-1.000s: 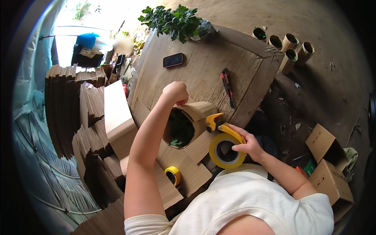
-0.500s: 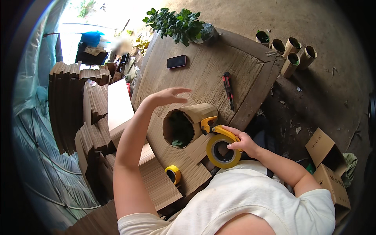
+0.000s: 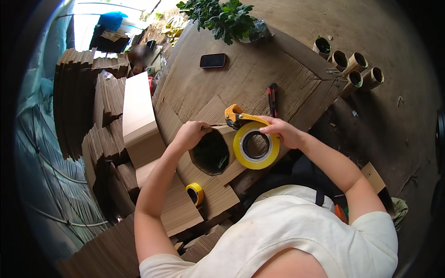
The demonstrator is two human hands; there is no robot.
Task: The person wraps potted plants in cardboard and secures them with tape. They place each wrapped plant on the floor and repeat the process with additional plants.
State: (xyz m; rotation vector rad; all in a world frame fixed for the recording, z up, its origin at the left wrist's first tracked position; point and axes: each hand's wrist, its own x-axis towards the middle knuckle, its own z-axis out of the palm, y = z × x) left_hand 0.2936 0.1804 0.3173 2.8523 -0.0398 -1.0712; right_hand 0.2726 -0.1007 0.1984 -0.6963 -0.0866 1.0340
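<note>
A many-sided cardboard tube (image 3: 226, 135) lies on flat cardboard sheets, its open end facing me. Dark green leaves show dimly inside it. My left hand (image 3: 192, 134) grips the tube's upper rim, fingers closed over the edge. In my right hand (image 3: 284, 132) is a yellow tape dispenser (image 3: 254, 118) with a big roll of yellow tape, held right beside the tube. The dispenser's orange head sits close to the tube's top side; whether it touches cannot be told. A smaller yellow tape roll (image 3: 196, 192) stands on the cardboard sheets nearer to me.
On the wooden table (image 3: 250, 69) are a phone (image 3: 212, 60), a red and black utility knife (image 3: 273, 100) and a leafy potted plant (image 3: 222, 21). Several cardboard tubes (image 3: 372, 79) stand on the floor at far right. Stacks of folded cardboard (image 3: 74, 106) fill the left side.
My left hand has come down from above the tube and closed on its rim. My right hand has carried the tape dispenser up and left, closer to the tube's top.
</note>
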